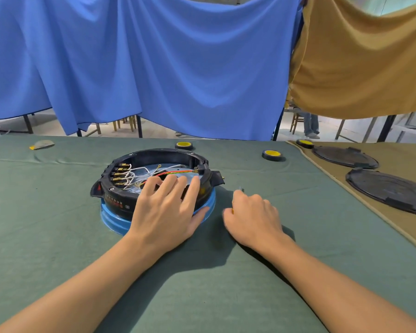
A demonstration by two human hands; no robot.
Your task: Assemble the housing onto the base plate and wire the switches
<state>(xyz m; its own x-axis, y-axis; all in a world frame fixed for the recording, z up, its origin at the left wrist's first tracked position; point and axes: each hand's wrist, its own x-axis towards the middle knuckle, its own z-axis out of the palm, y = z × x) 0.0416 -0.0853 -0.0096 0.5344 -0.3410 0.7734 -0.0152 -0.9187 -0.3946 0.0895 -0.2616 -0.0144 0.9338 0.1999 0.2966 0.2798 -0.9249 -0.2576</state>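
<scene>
A round black housing (154, 155) sits on a blue base (113, 221) in the middle of the green table. Inside it, white wires (139, 169) run from a row of brass switch terminals (120, 174) on the left wall, and a red and green-yellow wire pair (175, 173) leads to a connector on the right wall. My left hand (165, 207) lies over the housing's near rim, fingers straight and spread, thumb along the blue base. My right hand (252, 217) rests on the cloth just right of the housing, fingers curled round a thin tool (241, 189) whose tip pokes out above the knuckles.
Three black tape rolls with yellow cores (184, 145) (271, 155) (305, 143) lie at the back. Two black round covers (345, 156) (389, 191) rest on a tan cloth at right. A small grey item (41, 144) lies far left. Blue and tan curtains hang behind the table.
</scene>
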